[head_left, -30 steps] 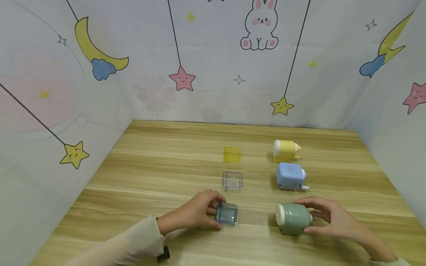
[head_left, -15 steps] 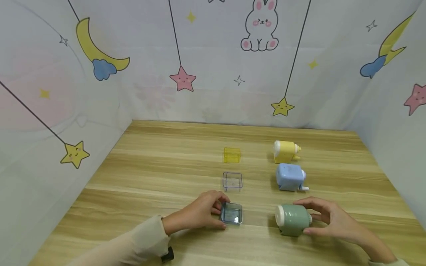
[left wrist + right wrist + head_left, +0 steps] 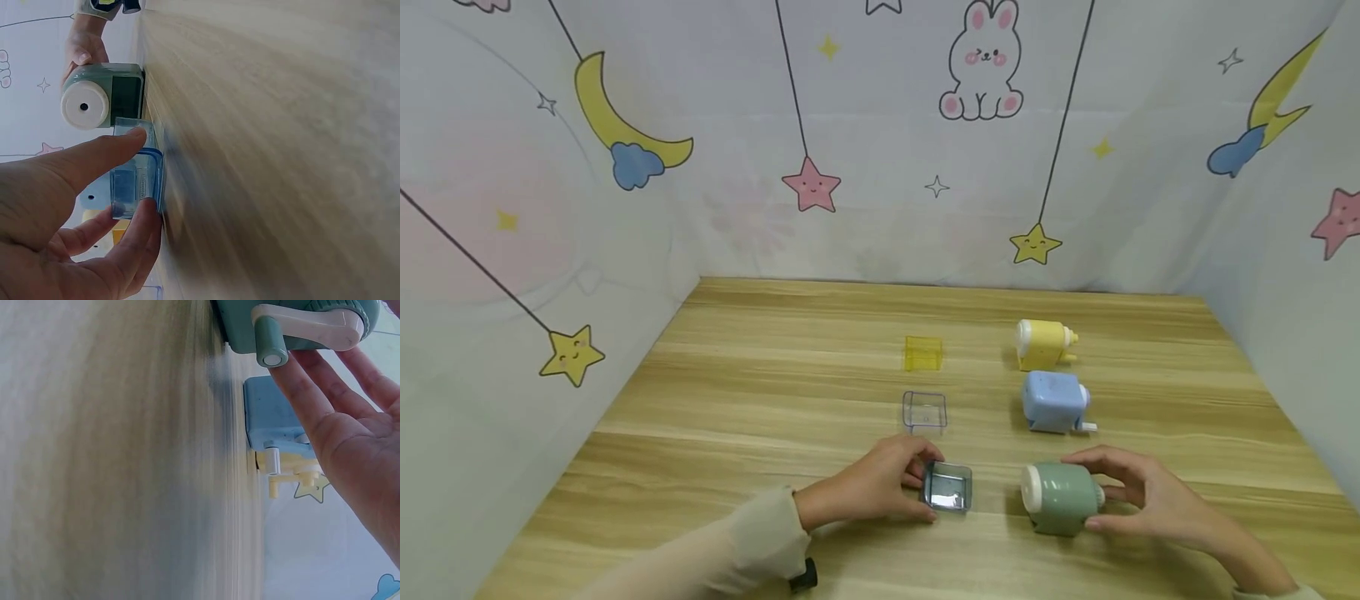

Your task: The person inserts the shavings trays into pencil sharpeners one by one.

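Note:
My left hand [image 3: 883, 483] pinches a clear bluish shavings drawer [image 3: 948, 487] between thumb and fingers, low at the tabletop. In the left wrist view the thumb lies on one side of the drawer [image 3: 134, 184] and the fingers on the other. To its right stands a green crank pencil sharpener [image 3: 1062, 498] with a white round front, which my right hand [image 3: 1157, 500] grips from the crank side. In the left wrist view, a dark opening shows beside the white disc of the sharpener [image 3: 103, 97], facing the drawer. The right wrist view shows its white crank [image 3: 312, 325] with a green knob.
A blue sharpener [image 3: 1055, 402] and a yellow sharpener [image 3: 1042, 343] stand behind the green one. Left of them lie a clear drawer with purple edges [image 3: 925, 410] and a yellow transparent drawer [image 3: 923, 353]. Printed cloth walls [image 3: 880, 225] border the wooden table [image 3: 760, 367].
My left hand has slid the bluish drawer to the right, closer to the green sharpener. The right hand and the green sharpener have stayed nearly in place.

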A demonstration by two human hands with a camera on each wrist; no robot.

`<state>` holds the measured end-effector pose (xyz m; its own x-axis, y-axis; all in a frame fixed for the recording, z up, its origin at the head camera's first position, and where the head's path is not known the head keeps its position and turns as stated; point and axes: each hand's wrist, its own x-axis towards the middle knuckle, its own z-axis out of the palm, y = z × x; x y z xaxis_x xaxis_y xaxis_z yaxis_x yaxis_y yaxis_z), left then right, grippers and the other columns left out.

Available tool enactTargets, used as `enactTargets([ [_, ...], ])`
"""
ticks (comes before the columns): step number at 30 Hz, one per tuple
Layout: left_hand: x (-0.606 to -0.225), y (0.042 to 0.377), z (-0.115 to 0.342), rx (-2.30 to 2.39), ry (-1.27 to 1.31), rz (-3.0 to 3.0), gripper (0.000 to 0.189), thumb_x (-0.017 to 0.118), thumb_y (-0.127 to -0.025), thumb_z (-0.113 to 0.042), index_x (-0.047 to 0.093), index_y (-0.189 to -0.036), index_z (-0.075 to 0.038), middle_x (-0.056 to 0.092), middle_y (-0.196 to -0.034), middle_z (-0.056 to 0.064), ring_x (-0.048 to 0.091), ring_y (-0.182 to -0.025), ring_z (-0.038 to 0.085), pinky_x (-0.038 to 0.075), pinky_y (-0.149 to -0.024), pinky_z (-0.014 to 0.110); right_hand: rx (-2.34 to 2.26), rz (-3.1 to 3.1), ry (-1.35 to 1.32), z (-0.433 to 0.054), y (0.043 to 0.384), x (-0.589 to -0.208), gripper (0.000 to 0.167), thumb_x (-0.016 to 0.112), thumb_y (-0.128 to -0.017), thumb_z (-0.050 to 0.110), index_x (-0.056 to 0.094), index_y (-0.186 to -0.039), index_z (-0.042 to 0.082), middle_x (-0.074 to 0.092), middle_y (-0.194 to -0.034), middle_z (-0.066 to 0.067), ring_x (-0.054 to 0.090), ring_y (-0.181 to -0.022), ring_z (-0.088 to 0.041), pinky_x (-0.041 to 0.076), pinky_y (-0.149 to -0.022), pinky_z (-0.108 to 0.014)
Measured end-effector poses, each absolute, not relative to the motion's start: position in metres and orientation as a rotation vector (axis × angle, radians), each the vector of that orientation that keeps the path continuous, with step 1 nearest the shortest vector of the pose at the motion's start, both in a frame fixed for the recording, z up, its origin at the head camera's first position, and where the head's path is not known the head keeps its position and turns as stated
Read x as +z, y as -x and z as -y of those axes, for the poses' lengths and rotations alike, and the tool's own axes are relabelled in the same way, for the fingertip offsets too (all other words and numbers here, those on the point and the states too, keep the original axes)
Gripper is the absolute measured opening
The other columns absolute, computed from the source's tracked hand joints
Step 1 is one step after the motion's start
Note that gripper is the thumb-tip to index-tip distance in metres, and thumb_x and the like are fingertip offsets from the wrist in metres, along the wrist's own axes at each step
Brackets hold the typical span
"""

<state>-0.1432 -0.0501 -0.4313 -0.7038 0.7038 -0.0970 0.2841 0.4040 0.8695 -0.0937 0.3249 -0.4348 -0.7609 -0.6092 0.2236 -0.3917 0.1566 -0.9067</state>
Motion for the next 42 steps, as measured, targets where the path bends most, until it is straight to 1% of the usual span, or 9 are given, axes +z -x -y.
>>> enactTargets([
  [4, -0.433, 0.144, 0.045, 1.243, -0.843, -2.209, 0.059, 0.09, -0.071, -0.002, 0.059, -0.121, 0.0, 0.057, -0.111, 0.005, 0.06, -0.093, 0.007, 0.055, -0.08, 0.016, -1.657, -2.222, 0.984, -0.325, 0.094, -0.437, 0.061, 0.076, -0.08, -0.012, 0.051, -0.136, -0.006, 0.057, -0.135, -0.008, 0.055, -0.121, -0.01, 0.054, -0.093, -0.028],
  [8, -0.434, 0.144, 0.041, 1.231, -0.857, -2.224, 0.059, 0.091, -0.07, -0.003, 0.059, -0.12, -0.001, 0.057, -0.111, 0.004, 0.06, -0.092, 0.006, 0.054, -0.08, 0.014, -1.663, -2.219, 0.985, -0.324, 0.093, -0.437, 0.061, 0.076, -0.08, -0.013, 0.051, -0.135, -0.006, 0.057, -0.135, -0.007, 0.055, -0.121, -0.01, 0.055, -0.093, -0.029],
  [12, -0.434, 0.145, 0.038, 1.246, -0.867, -2.215, 0.059, 0.091, -0.07, -0.002, 0.059, -0.12, 0.0, 0.057, -0.11, 0.005, 0.06, -0.092, 0.006, 0.054, -0.08, 0.015, -1.664, -2.218, 0.987, -0.325, 0.094, -0.436, 0.06, 0.075, -0.08, -0.014, 0.051, -0.135, -0.007, 0.057, -0.135, -0.007, 0.055, -0.121, -0.01, 0.055, -0.092, -0.029],
  [23, -0.436, 0.147, 0.025, 1.255, -0.897, -2.186, 0.059, 0.091, -0.07, -0.002, 0.058, -0.119, 0.001, 0.056, -0.11, 0.005, 0.059, -0.091, 0.005, 0.054, -0.08, 0.015, -1.66, -2.229, 0.982, -0.326, 0.094, -0.436, 0.061, 0.076, -0.08, -0.013, 0.052, -0.134, -0.005, 0.057, -0.135, -0.006, 0.056, -0.121, -0.01, 0.055, -0.092, -0.03],
  [31, -0.436, 0.147, 0.013, 1.22, -0.949, -2.197, 0.059, 0.091, -0.071, -0.005, 0.058, -0.12, 0.001, 0.057, -0.11, 0.005, 0.06, -0.089, 0.003, 0.054, -0.078, 0.013, -1.67, -2.221, 0.988, -0.325, 0.094, -0.438, 0.061, 0.077, -0.079, -0.013, 0.052, -0.134, -0.004, 0.057, -0.134, -0.009, 0.056, -0.121, -0.011, 0.055, -0.092, -0.032],
  [34, -0.436, 0.147, 0.008, 1.213, -0.954, -2.189, 0.059, 0.091, -0.071, -0.006, 0.059, -0.119, 0.001, 0.057, -0.109, 0.003, 0.059, -0.088, 0.002, 0.054, -0.077, 0.012, -1.668, -2.22, 0.988, -0.326, 0.094, -0.439, 0.061, 0.077, -0.08, -0.013, 0.052, -0.134, -0.004, 0.057, -0.134, -0.009, 0.056, -0.121, -0.012, 0.055, -0.092, -0.032],
  [42, -0.435, 0.146, -0.002, 1.237, -0.944, -2.154, 0.056, 0.09, -0.073, -0.006, 0.059, -0.12, 0.0, 0.056, -0.111, 0.002, 0.059, -0.09, 0.002, 0.053, -0.078, 0.012, -1.679, -2.226, 0.992, -0.326, 0.094, -0.441, 0.061, 0.077, -0.079, -0.013, 0.053, -0.134, -0.004, 0.057, -0.133, -0.011, 0.056, -0.121, -0.012, 0.056, -0.092, -0.033],
])
